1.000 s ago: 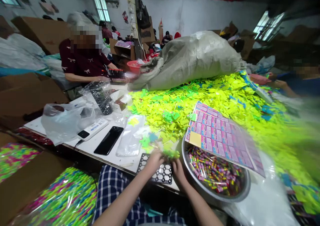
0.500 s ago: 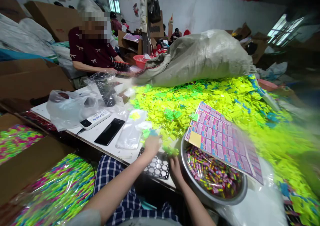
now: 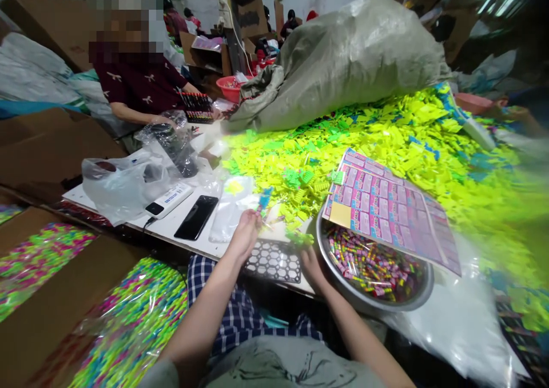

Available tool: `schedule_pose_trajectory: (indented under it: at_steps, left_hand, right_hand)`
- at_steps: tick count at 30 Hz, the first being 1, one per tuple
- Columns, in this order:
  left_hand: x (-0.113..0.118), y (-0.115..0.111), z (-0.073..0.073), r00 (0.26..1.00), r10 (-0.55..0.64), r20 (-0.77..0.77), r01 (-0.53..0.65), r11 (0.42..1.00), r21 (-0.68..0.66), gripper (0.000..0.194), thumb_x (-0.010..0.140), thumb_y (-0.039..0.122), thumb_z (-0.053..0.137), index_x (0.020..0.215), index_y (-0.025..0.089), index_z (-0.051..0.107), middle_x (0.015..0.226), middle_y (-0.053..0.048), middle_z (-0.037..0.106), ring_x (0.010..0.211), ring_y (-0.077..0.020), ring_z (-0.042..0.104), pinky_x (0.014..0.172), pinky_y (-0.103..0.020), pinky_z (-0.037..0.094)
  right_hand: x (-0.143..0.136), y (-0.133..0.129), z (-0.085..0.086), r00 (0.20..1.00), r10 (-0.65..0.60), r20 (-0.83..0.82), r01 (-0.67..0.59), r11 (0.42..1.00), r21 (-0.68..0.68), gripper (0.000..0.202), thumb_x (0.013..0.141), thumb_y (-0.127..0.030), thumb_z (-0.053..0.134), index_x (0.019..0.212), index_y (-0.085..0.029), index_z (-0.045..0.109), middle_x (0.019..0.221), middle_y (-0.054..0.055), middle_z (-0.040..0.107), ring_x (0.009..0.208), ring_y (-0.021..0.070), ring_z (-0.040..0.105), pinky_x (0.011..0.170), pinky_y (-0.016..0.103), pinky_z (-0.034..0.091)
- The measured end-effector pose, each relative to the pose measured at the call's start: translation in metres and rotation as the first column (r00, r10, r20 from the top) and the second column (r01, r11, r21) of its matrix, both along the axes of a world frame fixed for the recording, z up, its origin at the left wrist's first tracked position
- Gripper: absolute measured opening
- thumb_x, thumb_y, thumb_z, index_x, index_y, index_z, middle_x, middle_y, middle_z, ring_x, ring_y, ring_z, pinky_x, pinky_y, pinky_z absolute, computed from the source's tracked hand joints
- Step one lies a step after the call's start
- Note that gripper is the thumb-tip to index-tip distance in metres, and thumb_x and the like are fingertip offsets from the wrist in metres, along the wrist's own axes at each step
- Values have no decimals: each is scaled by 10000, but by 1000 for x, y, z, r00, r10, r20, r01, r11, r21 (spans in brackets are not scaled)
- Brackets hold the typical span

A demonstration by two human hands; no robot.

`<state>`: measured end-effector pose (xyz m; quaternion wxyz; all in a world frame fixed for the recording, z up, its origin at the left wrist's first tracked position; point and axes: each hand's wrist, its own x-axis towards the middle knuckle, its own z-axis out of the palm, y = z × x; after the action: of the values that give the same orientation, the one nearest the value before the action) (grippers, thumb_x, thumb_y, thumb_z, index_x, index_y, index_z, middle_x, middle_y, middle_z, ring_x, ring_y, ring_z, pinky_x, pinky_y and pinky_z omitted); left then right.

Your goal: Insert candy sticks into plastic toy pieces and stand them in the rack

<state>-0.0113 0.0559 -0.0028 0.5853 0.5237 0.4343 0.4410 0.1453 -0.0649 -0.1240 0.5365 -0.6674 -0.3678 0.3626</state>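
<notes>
black honeycomb tray (image 3: 273, 260) lies between left hand (image 3: 246, 232) and right hand (image 3: 312, 265).
left is by blue plastic piece (image 3: 265, 199), right by yellow-green pieces (image 3: 299, 238); whether each is grasping, i cannot tell.

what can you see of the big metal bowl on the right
The metal bowl is round and silvery with a broad rim. It sits upright by the table edge, holding many small pink, yellow and red pieces. A printed sheet partly covers it. The right hand is beside it; contact is unclear.
</notes>
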Motion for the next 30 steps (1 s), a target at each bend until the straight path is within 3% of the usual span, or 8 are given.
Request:
schedule_pose_trajectory:
  at_steps: [2,4,6,10,14,19,25,30]
  left_hand:
    - [-5,-14,-1,968,-9,250,31,996,-85,270,803,426,499,998,239,479,735,41,481,666,-67,480,716,-207,403]
    - [-8,-27,-3,829,8,560,137,967,-217,294,772,368,580,1030,241,517,746,41,505,686,-55,492,733,-195,400]
    - [-10,-37,-9,701,67,710,233,919,-317,273,760,330,608,1016,243,565,774,32,548,732,-59,518,766,-208,405]
    - [-4,-44,-30,944,-9,331,97,963,-251,281,789,416,539,992,236,612,909,-18,624,839,-112,568,810,-276,426]
    - [4,-41,-57,1000,-22,-9,21,994,-106,294,725,392,607,902,164,660,962,-63,651,967,-187,555,902,-325,385]
    - [5,-35,-74,941,-70,-330,98,993,68,203,711,322,609,847,190,681,928,-49,679,967,-216,570,917,-358,377]
    - [9,-30,-72,794,-119,-596,311,923,229,158,746,290,567,829,218,680,865,-34,695,876,-198,597,855,-336,395]
    - [9,-30,-75,680,-38,-732,375,876,303,195,788,304,512,794,188,669,813,-60,684,840,-210,591,810,-342,375]
  right_hand:
    - [0,0,2,1000,4,-20,-4,1000,2,359,791,-302,380,1086,-154,522,1055,103,588,1020,240,521,920,412,388]
    - [1,0,2,999,3,-32,-3,1000,8,344,790,-312,397,1068,-158,531,1042,97,590,1015,238,518,925,406,381]
    - [2,0,0,999,2,-37,-2,1000,13,341,791,-323,409,1069,-168,534,1050,89,584,1026,234,508,938,401,367]
    - [5,0,-8,999,4,-31,-3,1000,18,335,792,-345,418,1059,-186,545,1034,70,585,1007,222,510,939,390,363]
    - [7,1,-11,1000,12,-21,-11,1000,28,342,791,-348,416,1061,-183,544,1039,70,582,1016,217,504,957,389,346]
    - [5,1,-8,999,14,-33,-13,999,32,353,793,-346,411,1076,-175,533,1049,81,583,1027,225,504,950,399,353]
    - [4,2,-7,998,11,-58,-9,999,36,345,792,-325,404,1075,-165,521,1049,87,579,1012,222,510,939,399,361]
    - [4,3,-8,996,13,-84,-10,999,37,333,794,-323,399,1070,-185,524,1074,75,571,1009,214,510,925,394,376]
